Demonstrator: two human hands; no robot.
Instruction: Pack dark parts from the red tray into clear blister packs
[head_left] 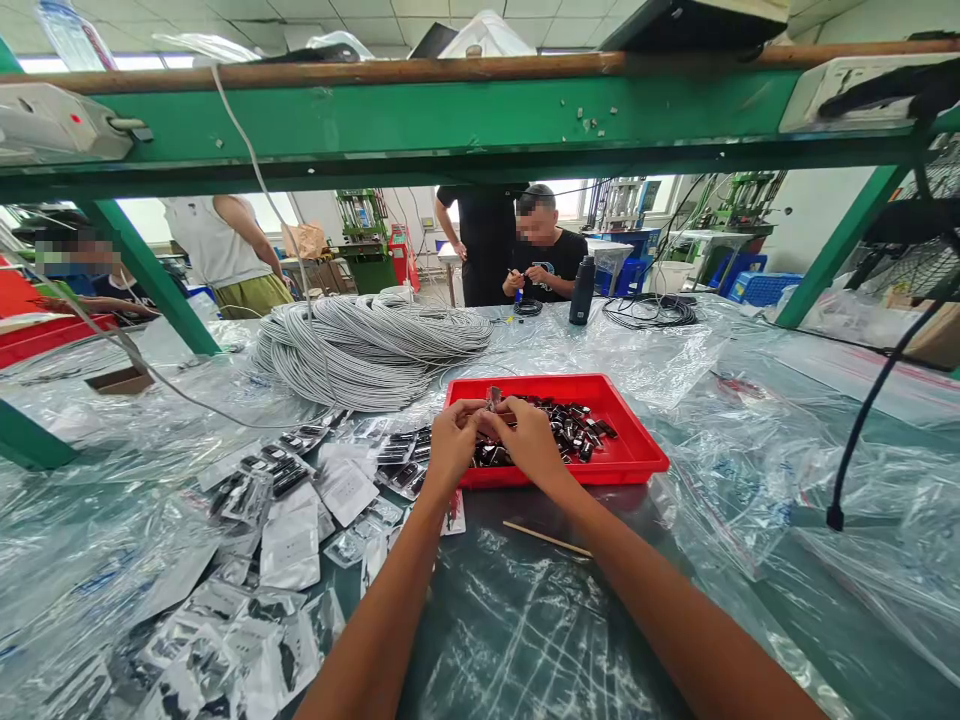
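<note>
The tray lies on the table, and many small parts are in it. The left hand and the right hand meet above the left part of the tray, with a small piece between their fingers. Before the tray, a stick lies between the forearms. To the left, packets are spread. Behind these is the big cable coil. The bottle stands behind the tray, to the right of a person. Plastic bags lie at the right side. A beam crosses over the table.
</note>
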